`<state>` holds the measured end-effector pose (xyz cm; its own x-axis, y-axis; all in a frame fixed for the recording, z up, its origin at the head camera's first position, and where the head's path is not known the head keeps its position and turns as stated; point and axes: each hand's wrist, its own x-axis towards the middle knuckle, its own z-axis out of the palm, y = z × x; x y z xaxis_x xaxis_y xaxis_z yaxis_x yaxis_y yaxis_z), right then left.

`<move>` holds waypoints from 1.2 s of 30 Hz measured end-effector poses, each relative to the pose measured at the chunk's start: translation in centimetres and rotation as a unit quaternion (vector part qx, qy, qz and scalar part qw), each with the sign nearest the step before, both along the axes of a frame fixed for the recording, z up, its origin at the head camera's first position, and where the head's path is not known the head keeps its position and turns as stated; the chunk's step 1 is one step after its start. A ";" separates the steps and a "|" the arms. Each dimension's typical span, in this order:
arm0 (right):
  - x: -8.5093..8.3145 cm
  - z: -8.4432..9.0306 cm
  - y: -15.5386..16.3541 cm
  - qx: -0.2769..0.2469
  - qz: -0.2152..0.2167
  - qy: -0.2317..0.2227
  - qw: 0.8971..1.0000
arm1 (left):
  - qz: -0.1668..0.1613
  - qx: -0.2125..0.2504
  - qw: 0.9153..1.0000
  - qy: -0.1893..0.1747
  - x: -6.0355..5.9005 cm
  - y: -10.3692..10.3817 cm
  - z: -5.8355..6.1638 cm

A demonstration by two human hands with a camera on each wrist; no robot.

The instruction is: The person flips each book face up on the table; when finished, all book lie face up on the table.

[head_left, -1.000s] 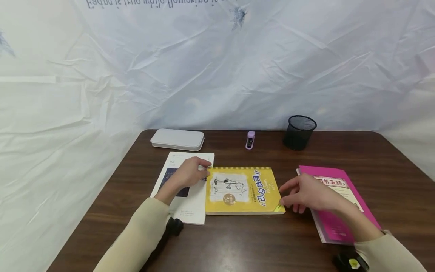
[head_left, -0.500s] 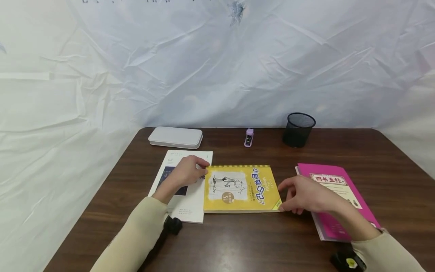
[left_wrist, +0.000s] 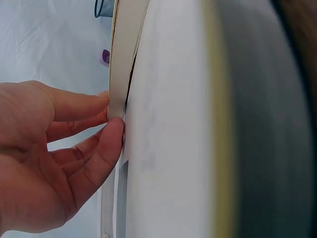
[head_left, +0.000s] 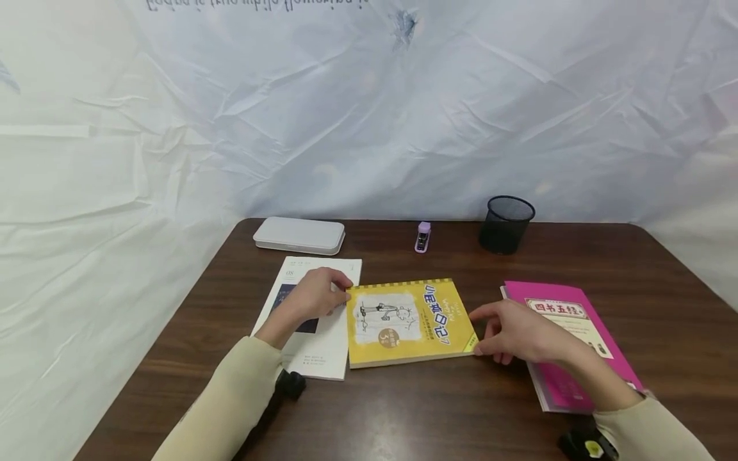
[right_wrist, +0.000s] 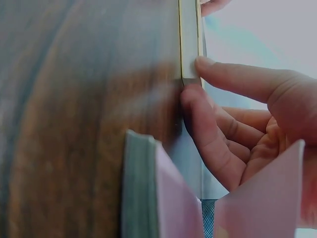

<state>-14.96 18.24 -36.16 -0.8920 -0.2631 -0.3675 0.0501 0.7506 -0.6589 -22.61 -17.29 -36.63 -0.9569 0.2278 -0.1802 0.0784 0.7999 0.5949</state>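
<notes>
While our left hand pinches the yellow book by its corner, our right hand seemingly grips its opposite corner.

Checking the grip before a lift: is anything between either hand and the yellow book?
Nothing visible. The left hand touches the yellow paperback book at its left edge; the right hand pinches its near right corner.

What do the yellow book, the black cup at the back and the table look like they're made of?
Yellow book: paper, printed card cover with a slight sheen, page edges showing. Black cup: probably wire mesh, see-through weave. Table: dark wood or wood-look laminate, grain streaks.
</notes>
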 end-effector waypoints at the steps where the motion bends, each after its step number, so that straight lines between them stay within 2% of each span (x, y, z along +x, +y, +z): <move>1: 0.0 0.0 0.0 0.000 -0.003 0.000 1.000 | -0.001 0.000 1.000 -0.002 0.1 -0.1 0.0; 7: -0.4 0.2 -0.1 0.022 0.009 0.008 1.000 | -0.009 -0.003 1.000 0.001 0.5 -0.5 0.0; 13: -1.2 0.4 0.0 0.038 0.026 0.006 0.999 | -0.013 -0.004 1.000 -0.010 0.8 -0.6 0.1; 18: -1.9 0.1 0.9 0.006 0.050 0.000 0.999 | -0.031 -0.011 0.999 -0.007 1.1 -1.0 0.0; 23: -2.4 -0.6 1.7 -0.046 0.046 -0.017 0.998 | -0.059 -0.024 0.998 -0.010 1.4 -1.3 -0.1; 26: -2.7 -0.7 1.9 -0.059 0.045 -0.022 0.997 | -0.071 -0.027 0.997 -0.017 1.6 -1.5 0.1; 30: -3.1 -0.3 1.4 -0.051 0.048 -0.026 0.997 | -0.077 -0.021 0.996 -0.027 1.8 -1.8 0.3; 36: -3.4 0.7 0.5 -0.010 0.062 -0.026 0.998 | -0.080 -0.015 0.996 -0.029 1.7 -2.3 0.5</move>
